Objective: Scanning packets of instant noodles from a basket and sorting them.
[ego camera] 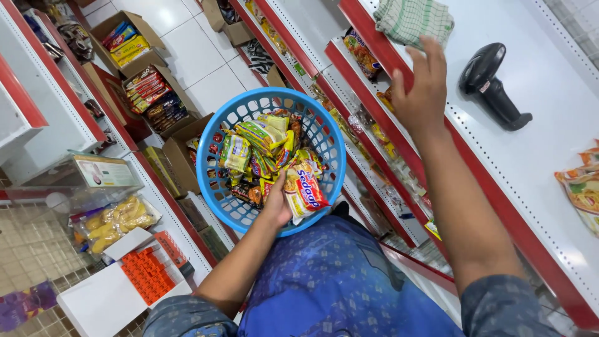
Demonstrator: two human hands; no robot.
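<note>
A blue latticed basket (219,187), a green-and-white checked cloth (413,19), a black scanner (490,84), red-edged white shelves (530,143).

Bright, even indoor light fills the frame, with no hard shadows. The white shelf (549,93) at upper right is nearly washed out, and the floor tiles (187,43) at upper left carry a soft sheen. Wrappers in the basket (215,134) at centre show small glints. The wide lens bends the shelf edges outward toward the corners. The raised right hand (421,87) is slightly soft; the centre is sharp.
</note>
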